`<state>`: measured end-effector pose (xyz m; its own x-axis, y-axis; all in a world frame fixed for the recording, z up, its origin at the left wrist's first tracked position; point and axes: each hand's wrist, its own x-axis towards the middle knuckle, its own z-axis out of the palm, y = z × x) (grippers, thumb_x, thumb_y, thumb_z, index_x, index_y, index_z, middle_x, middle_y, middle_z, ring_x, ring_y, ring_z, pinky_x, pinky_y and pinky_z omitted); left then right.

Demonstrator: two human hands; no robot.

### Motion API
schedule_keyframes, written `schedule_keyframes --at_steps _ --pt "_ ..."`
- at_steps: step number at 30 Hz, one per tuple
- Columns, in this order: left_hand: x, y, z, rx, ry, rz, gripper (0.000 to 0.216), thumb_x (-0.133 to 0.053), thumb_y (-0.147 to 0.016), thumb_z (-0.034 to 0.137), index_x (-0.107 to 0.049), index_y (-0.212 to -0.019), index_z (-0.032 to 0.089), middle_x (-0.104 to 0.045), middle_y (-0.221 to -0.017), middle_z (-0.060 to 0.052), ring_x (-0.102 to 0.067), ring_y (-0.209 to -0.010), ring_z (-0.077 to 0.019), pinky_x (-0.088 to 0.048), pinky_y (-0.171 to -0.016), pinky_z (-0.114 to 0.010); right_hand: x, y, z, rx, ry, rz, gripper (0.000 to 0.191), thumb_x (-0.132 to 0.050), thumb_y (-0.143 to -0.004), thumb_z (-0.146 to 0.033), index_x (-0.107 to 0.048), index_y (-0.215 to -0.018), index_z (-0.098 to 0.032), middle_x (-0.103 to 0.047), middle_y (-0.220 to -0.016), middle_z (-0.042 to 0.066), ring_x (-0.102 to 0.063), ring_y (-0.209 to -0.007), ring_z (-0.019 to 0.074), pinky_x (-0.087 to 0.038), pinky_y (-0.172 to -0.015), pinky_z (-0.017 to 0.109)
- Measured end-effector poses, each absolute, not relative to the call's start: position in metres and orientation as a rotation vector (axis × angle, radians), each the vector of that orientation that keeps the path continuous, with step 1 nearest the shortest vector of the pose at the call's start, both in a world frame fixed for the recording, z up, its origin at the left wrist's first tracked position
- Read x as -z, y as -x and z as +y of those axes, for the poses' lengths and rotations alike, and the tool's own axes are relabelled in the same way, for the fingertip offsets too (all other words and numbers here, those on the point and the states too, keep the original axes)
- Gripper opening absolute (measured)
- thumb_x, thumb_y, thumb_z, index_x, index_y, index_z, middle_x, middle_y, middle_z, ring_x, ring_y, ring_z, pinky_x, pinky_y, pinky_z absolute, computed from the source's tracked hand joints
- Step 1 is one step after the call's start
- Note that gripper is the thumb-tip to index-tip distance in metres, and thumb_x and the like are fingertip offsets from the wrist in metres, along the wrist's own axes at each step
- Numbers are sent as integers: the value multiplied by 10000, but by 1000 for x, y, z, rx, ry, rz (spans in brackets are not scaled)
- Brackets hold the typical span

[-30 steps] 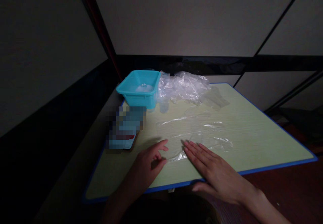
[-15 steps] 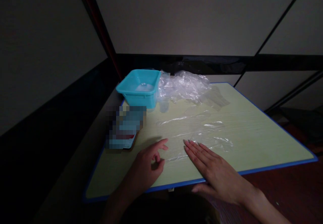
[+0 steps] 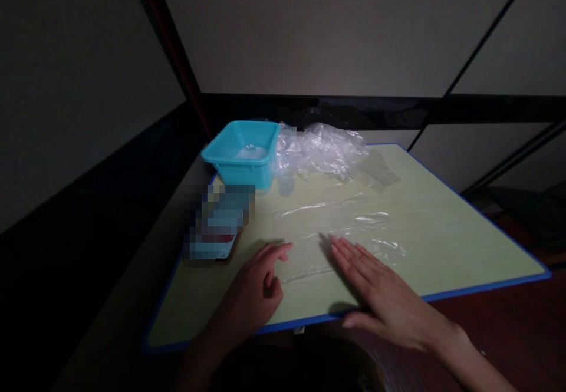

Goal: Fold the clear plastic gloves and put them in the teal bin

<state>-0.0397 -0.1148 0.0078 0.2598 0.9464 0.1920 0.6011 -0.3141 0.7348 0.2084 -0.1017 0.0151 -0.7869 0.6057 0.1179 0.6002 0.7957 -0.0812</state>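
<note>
A clear plastic bag (image 3: pixel 329 224) lies spread flat on the pale green table (image 3: pixel 464 233), its creases catching the light. At the bag's near left edge rests my left hand (image 3: pixel 254 286), index finger stretched out and the other fingers loosely bent, with nothing in its grasp. My right hand (image 3: pixel 382 289) is flat and palm down over the near right part of the bag, fingers together and thumb apart. A shadow shows beside its fingertips; whether they touch the plastic I cannot tell.
A turquoise plastic basin (image 3: pixel 243 171) with something whitish inside stands at the back left. Beside it are a small translucent cup-like thing (image 3: pixel 286 184) and a heap of crumpled clear plastic (image 3: pixel 329 150). A pixelated flat item (image 3: pixel 225 221) lies at the left edge. Walls border the table.
My right hand has shifted slightly right and away from me, and a shadow now shows under its fingers and thumb. My left hand has curled its fingers a little more.
</note>
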Motion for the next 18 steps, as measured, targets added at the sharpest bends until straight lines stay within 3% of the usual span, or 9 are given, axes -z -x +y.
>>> schedule_keyframes --at_steps 7,11,13,18 --pt "-11 43 -116 -849 -2054 1415 589 -395 -647 -29 -463 -1190 192 -525 -914 -8 -446 -551 -86 -438 -528 -210 -10 -212 -95 -41 1025 -2854 842 -355 -832 -609 -92 -1408 -54 -101 -1460 156 -116 -1333 267 -203 -1072 430" --pt "-12 36 -121 -946 -2182 1550 459 -453 -728 68 -482 -1174 173 -527 -1077 -64 -537 -912 -179 -480 -788 -306 -8 -211 -96 -41 1025 -2851 860 -341 -825 -630 -86 -1407 -51 -110 -1458 160 -128 -1331 265 -209 -1072 430" --pt "-13 20 -128 -997 -2267 1638 446 -449 -771 107 -447 -1215 148 -511 -1162 -94 -476 -1090 -216 -404 -940 -367 -7 -211 -96 -29 1019 -2846 871 -337 -818 -641 -83 -1408 -53 -109 -1458 160 -128 -1332 263 -212 -1072 429" --pt "-16 -40 -141 -665 -2489 1530 640 -484 -842 307 -218 -1371 66 -242 -1443 -139 -236 -1314 -255 -336 -1029 -382 -3 -213 -96 7 991 -2840 792 -375 -845 -549 -118 -1407 -54 -118 -1460 157 -115 -1336 258 -239 -1064 434"
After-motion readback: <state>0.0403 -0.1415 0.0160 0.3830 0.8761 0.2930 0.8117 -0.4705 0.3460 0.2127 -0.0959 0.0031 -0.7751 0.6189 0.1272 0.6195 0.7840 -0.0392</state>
